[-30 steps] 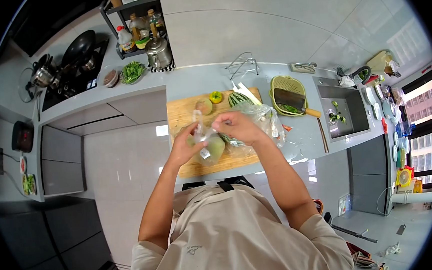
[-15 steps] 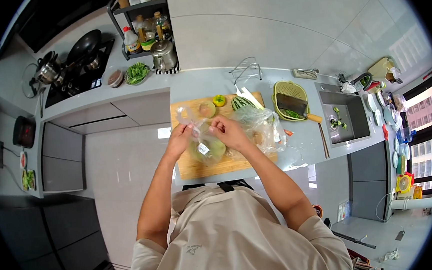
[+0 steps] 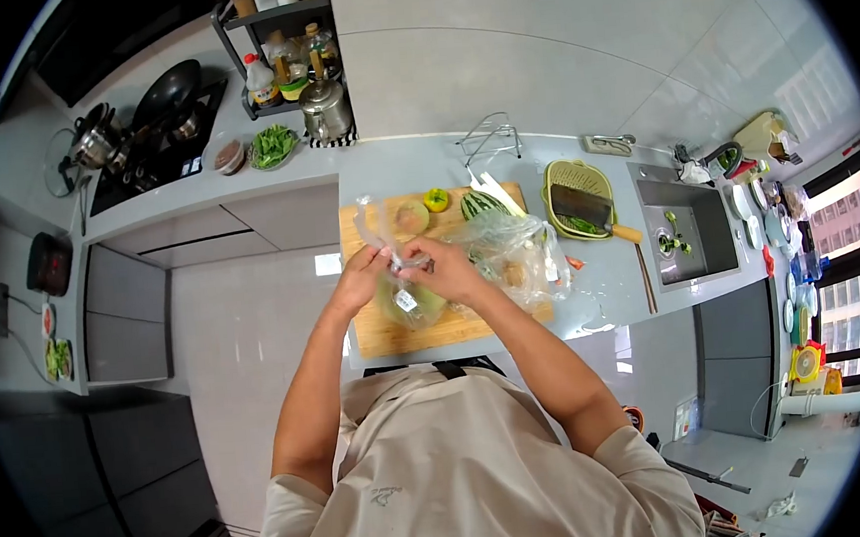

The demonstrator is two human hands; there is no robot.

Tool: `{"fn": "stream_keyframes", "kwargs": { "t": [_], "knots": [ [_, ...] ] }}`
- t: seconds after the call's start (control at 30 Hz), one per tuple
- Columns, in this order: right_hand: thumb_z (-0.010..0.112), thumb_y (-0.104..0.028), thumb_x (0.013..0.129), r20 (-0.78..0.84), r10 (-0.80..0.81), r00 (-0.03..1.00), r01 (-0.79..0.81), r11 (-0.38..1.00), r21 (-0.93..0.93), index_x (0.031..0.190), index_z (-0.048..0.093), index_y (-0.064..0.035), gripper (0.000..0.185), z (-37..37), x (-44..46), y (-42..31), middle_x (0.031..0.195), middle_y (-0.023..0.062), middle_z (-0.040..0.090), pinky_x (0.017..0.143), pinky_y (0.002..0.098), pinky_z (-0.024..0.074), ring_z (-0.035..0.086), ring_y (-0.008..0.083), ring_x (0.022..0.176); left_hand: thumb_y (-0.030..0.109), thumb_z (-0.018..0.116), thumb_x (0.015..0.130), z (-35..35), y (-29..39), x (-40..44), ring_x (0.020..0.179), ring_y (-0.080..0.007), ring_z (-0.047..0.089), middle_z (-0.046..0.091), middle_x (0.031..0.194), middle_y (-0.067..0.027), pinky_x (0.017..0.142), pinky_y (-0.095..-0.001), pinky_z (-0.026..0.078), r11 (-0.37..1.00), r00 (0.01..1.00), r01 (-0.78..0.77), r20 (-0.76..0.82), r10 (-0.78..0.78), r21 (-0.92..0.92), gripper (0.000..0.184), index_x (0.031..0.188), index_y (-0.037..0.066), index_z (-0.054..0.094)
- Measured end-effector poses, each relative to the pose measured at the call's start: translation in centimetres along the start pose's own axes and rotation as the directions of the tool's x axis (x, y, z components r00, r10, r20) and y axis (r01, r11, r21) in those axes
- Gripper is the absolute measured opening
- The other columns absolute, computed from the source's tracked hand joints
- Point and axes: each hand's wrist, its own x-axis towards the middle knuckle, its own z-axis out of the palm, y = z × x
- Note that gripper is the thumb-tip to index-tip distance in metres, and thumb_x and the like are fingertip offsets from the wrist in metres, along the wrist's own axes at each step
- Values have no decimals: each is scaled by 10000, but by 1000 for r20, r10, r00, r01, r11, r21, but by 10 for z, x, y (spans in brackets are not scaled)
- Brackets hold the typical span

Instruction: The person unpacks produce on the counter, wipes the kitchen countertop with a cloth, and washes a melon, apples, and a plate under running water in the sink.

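A clear plastic bag (image 3: 407, 312) with a white label lies over the cutting board, and something round and pale green shows through it. My left hand (image 3: 358, 279) is closed, pinching the bag's gathered neck. My right hand (image 3: 442, 271) pinches the same neck from the other side, fingertips close to my left ones. Behind the hands, a round pale-green fruit or vegetable (image 3: 411, 216) and a yellow-green one (image 3: 436, 200) rest on the wooden cutting board (image 3: 380, 344). A striped green melon (image 3: 483, 204) sits beside them. To the right lies another clear plastic bag (image 3: 509, 253) with contents I cannot make out.
A cleaver (image 3: 580, 208) rests across a green basket (image 3: 604, 184) holding greens. Chopsticks (image 3: 646, 283) lie near the sink (image 3: 716, 248). Further left are a plate of leafy greens (image 3: 272, 147), a metal kettle (image 3: 326, 112) and the stove (image 3: 125, 185). A wire rack (image 3: 491, 138) stands against the wall.
My right hand has moved left, closer to my left hand at the bag's neck. The bag's top is now drawn into a narrower, upright strip.
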Motion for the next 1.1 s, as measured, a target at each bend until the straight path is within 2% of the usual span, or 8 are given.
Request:
{"fn": "stream_keyframes", "kwargs": {
  "t": [0.17, 0.47, 0.57, 0.6, 0.63, 0.73, 0.97, 1.1],
  "knots": [
    [769, -95, 894, -111, 35, 993, -19, 990, 141, 1031, 729, -26, 159, 17, 3, 14, 954, 104, 731, 731, 343, 577, 715, 208, 811, 132, 670, 992, -1, 16, -15, 977, -193, 687, 741, 1023, -46, 957, -355, 506, 989, 992, -121, -5, 122, 84, 574, 1508, 2, 452],
    [689, -124, 921, -104, -303, 947, 225, 860, -458, 1139, 766, -78, 236, 23, 3, 24, 928, 142, 691, 716, 421, 561, 679, 331, 833, 35, 774, 854, 12, 15, -22, 934, -277, 726, 784, 983, -62, 999, -419, 495, 730, 848, -293, -186, 497, 617, 849, 1593, 77, 358],
    [661, -152, 937, -43, -192, 980, 167, 929, -331, 1113, 753, -80, 211, 22, 10, 38, 849, 84, 645, 683, 389, 524, 650, 251, 806, 26, 773, 856, 12, 9, -18, 902, -285, 722, 786, 972, -65, 958, -417, 501, 650, 792, -353, -155, 591, 673, 745, 1525, 88, 451],
    [649, -145, 941, 142, 141, 980, -154, 984, 91, 1085, 742, -83, 183, 17, 19, 42, 827, 43, 613, 677, 352, 497, 616, 202, 791, 25, 773, 853, 15, 8, -18, 918, -284, 706, 772, 968, -65, 932, -412, 502, 643, 774, -374, -157, 614, 669, 628, 1431, 88, 535],
    [636, -137, 944, 427, 344, 836, -517, 753, 407, 1057, 732, -86, 156, 13, 23, 46, 806, 3, 581, 671, 316, 470, 582, 153, 776, 25, 774, 850, 17, 6, -18, 934, -282, 690, 758, 965, -65, 906, -406, 504, 634, 756, -395, -156, 636, 665, 515, 1338, 88, 619],
    [610, -126, 962, 497, 338, 799, -601, 441, 667, 1024, 712, -94, 123, 8, 21, 55, 836, -47, 563, 684, 256, 417, 523, 83, 785, 41, 791, 834, 25, 12, -21, 942, -277, 644, 700, 945, -60, 848, -401, 501, 531, 648, -394, -184, 739, 750, 293, 1114, 87, 720],
    [687, -146, 971, 438, 354, 826, -563, 528, 635, 1045, 728, -53, 126, -7, 12, 45, 900, -13, 651, 715, 288, 485, 567, 102, 783, 65, 814, 767, 26, 23, -32, 915, -277, 610, 649, 908, -46, 794, -412, 497, 466, 692, -445, -37, 721, 764, 160, 911, 99, 753],
    [756, -142, 923, 255, 365, 896, -412, 897, 164, 1163, 751, -73, 250, -28, 11, 52, 987, 81, 736, 765, 348, 549, 667, 210, 807, 93, 802, 795, 5, 8, -30, 910, -280, 613, 666, 902, -49, 791, -428, 485, 389, 748, -432, 82, 659, 814, 112, 895, 93, 752]
  ]
}}
